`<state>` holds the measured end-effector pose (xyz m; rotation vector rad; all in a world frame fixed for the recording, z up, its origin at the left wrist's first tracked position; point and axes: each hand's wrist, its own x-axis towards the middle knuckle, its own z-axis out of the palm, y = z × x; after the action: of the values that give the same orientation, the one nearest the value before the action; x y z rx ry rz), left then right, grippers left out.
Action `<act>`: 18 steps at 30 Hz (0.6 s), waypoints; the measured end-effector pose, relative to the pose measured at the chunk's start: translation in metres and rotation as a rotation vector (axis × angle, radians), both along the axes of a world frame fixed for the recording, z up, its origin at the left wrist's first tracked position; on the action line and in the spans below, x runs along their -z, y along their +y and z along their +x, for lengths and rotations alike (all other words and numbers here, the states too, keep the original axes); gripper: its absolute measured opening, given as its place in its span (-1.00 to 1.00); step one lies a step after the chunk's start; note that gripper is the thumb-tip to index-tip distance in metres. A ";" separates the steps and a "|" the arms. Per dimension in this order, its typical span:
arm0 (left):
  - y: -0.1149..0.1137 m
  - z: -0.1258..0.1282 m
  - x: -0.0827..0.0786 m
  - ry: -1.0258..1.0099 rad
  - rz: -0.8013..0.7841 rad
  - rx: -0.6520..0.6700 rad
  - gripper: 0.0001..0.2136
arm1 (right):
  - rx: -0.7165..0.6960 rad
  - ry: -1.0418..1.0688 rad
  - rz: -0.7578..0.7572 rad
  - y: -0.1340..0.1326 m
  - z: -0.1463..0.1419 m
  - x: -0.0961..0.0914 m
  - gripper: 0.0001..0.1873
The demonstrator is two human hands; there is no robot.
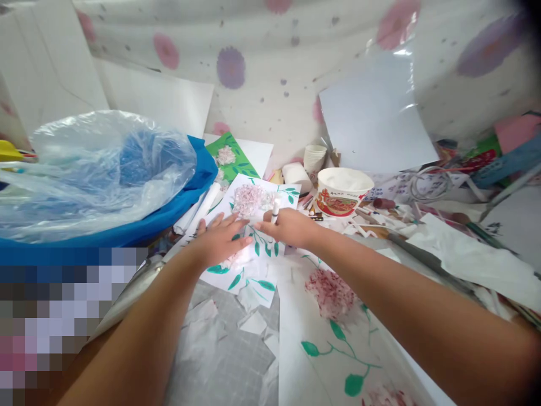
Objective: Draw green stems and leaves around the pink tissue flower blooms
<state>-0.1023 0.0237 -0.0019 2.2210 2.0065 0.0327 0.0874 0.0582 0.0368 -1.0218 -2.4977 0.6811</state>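
Observation:
My left hand (220,241) lies with its fingers spread on a white sheet of paper (269,265) painted with green leaves and stems. In my right hand (293,226) a white marker (275,210) with a dark band stands nearly upright; its tip is hidden behind the fingers. Just beyond both hands, a textured pale pink flower (248,199) sits on the sheet. Under my right forearm is a larger white sheet (291,344) with a dark red flower (329,293) and green leaves.
At left, clear plastic (105,169) covers something blue. A paper bowl (344,194), a stack of paper cups (315,158) and a toilet roll (296,176) stand behind. A green picture (236,163) lies farther back. Crumpled paper (477,254) and scattered tools fill the right side.

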 end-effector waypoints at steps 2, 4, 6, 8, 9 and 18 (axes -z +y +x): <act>-0.001 0.002 0.001 -0.005 -0.006 0.071 -0.53 | -0.010 0.020 0.043 -0.003 0.000 0.001 -0.65; -0.002 0.004 0.002 -0.010 -0.009 0.108 -0.55 | -0.006 0.042 0.076 -0.005 0.001 0.003 -0.66; -0.003 0.006 0.001 -0.015 -0.017 0.113 -0.54 | -0.007 0.047 0.085 -0.007 0.002 0.005 -0.67; -0.005 0.008 -0.002 -0.011 -0.041 0.119 -0.51 | -0.006 0.030 0.071 -0.009 0.004 0.008 -0.66; -0.005 0.009 -0.003 -0.004 -0.056 0.130 -0.49 | 0.003 0.020 0.064 -0.009 0.005 0.009 -0.64; -0.005 0.009 -0.001 0.034 -0.084 0.178 -0.33 | -0.050 -0.002 0.057 -0.011 0.009 0.008 -0.65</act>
<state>-0.0929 0.0189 -0.0014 2.3511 1.7824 -0.1079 0.0963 0.0477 0.0285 -0.9430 -2.5372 0.6195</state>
